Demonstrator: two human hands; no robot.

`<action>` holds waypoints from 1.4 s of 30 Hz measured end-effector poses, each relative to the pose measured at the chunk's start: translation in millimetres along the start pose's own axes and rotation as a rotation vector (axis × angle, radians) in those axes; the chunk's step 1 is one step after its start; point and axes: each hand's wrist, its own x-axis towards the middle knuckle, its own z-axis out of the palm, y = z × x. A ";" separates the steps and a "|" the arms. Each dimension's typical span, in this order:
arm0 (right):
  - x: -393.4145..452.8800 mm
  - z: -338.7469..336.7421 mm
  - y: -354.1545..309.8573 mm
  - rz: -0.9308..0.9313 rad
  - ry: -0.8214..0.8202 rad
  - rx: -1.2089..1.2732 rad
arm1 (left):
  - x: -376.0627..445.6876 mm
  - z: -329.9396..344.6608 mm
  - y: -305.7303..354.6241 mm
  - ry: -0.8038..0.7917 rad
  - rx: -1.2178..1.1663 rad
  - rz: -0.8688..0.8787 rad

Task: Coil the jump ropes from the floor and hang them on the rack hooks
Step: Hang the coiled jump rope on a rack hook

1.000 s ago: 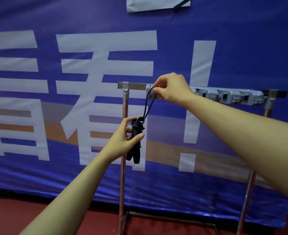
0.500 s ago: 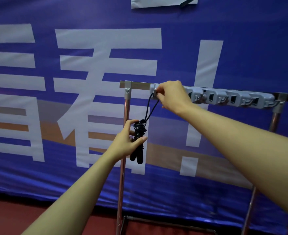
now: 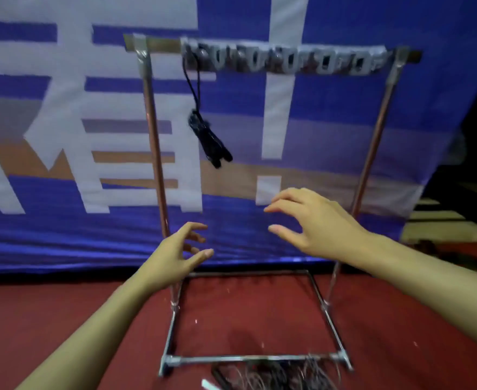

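Note:
A coiled black jump rope (image 3: 207,136) hangs by its loop from the leftmost hook of the grey hook strip (image 3: 285,59) on the metal rack (image 3: 154,130), swung a little to the right. Both hands are well below it and hold nothing. My left hand (image 3: 175,253) has loosely curled fingers in front of the rack's left post. My right hand (image 3: 313,220) is spread, palm down, near the middle of the rack. More jump ropes (image 3: 276,374) lie tangled on the red floor at the rack's front base bar.
A large blue banner (image 3: 344,136) with white characters hangs right behind the rack. The rack's base frame (image 3: 248,358) sits on the red floor. Dark steps or benches (image 3: 456,209) show at the far right.
Both hands have let go of the black rope, which now hangs on the hook. The hands dropped lower and the view tilted down, showing the floor and the rack's base.

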 end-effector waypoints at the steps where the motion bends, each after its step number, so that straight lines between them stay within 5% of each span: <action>1: -28.6 18.5 4.4 0.021 -0.051 -0.001 | -17.0 22.3 -6.8 -0.060 0.017 0.015; 7: -188.1 139.6 10.1 0.104 -0.293 0.093 | -112.7 160.1 -78.2 -0.417 0.094 -0.038; 13: -304.6 246.9 4.7 0.235 -0.586 0.202 | -178.3 256.1 -155.8 -0.588 0.157 -0.125; 19: -345.6 306.3 -11.0 0.204 -0.686 0.239 | -227.5 319.0 -208.7 -0.687 0.331 -0.204; 23: -350.6 329.5 -16.4 0.122 -0.700 0.218 | -249.8 333.9 -225.7 -0.657 0.309 -0.185; 28: -362.1 349.8 -31.3 0.037 -0.607 0.226 | -284.3 312.8 -229.3 -0.388 0.275 -0.120; 36: -367.8 363.3 -73.0 -0.133 -0.498 0.282 | -373.4 297.2 -276.3 -0.631 0.517 -0.300; 42: -356.6 351.7 -67.3 -0.147 -0.552 0.302 | -340.0 291.2 -227.2 -0.558 0.393 -0.279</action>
